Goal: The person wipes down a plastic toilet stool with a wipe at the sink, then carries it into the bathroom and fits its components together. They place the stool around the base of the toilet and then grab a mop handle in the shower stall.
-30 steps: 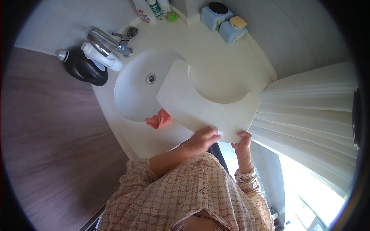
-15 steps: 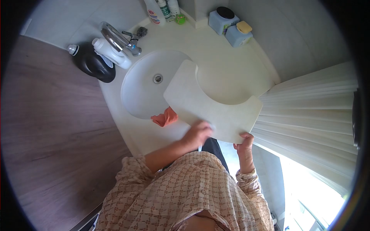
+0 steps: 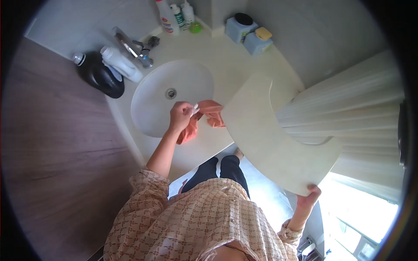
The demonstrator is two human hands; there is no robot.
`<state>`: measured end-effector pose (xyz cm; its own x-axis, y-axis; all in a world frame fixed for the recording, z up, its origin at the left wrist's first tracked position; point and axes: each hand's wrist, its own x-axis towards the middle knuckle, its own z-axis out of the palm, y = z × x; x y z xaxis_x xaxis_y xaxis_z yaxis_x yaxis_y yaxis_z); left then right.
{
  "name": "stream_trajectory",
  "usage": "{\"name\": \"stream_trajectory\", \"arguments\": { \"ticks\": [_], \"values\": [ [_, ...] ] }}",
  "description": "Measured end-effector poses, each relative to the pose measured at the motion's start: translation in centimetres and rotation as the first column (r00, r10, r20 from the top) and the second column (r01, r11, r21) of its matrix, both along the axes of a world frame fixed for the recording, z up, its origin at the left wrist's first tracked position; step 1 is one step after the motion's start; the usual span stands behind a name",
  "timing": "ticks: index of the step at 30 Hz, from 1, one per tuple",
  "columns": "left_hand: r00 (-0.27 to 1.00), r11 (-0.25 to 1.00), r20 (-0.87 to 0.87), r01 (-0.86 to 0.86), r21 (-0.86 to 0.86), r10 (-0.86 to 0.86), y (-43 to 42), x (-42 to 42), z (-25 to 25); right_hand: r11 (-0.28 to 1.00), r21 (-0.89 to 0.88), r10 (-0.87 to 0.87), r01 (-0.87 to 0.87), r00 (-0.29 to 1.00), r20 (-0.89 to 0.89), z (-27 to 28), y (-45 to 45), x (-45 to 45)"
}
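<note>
My right hand (image 3: 308,196) grips the near right corner of a pale, flat board (image 3: 278,143) with a curved cut-out. The board extends off the counter to the right, in front of the curtain. By the near rim of the sink (image 3: 150,102), my left hand (image 3: 180,116) is closed, with a small white piece (image 3: 194,109) sticking out of its fingers. An orange cloth (image 3: 212,114) lies crumpled on the counter against this hand and reaches to the board's left edge. Whether the fingers also hold the cloth, I cannot tell.
A chrome faucet (image 3: 133,48) stands behind the sink, beside a white bottle (image 3: 119,63) and a dark jug (image 3: 99,75). Several bottles fill the back corner. Two bluish containers (image 3: 248,35) stand along the right wall. A pleated curtain (image 3: 344,108) hangs at right.
The board has moved right and toward me with my right hand, away from the sink. My left hand has gone from the board to the orange cloth, more of which now shows.
</note>
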<state>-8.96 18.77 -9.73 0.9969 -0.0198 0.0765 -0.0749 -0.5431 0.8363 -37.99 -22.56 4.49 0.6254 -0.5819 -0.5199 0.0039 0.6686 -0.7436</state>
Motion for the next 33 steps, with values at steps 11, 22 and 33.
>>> {"name": "stream_trajectory", "arguments": {
  "ticks": [11,22,33],
  "values": [
    [0.625,0.973,-0.748,0.187,-0.133,-0.222,3.1,0.2,-0.3,0.959,-0.107,-0.265,0.263,0.964,-0.001,0.4,1.0,-17.9],
    [0.867,0.706,0.054,0.365,0.607,-0.495,-1.5,-7.0,2.6,0.877,0.116,-0.419,0.466,0.861,-0.288,-1.3,2.9,-30.5],
    [-0.352,-0.431,0.443,0.898,-0.089,-0.825,-34.8,-48.0,14.1,0.724,0.138,-0.644,0.676,0.734,-0.216,0.1,6.0,-39.4]
  ]
}}
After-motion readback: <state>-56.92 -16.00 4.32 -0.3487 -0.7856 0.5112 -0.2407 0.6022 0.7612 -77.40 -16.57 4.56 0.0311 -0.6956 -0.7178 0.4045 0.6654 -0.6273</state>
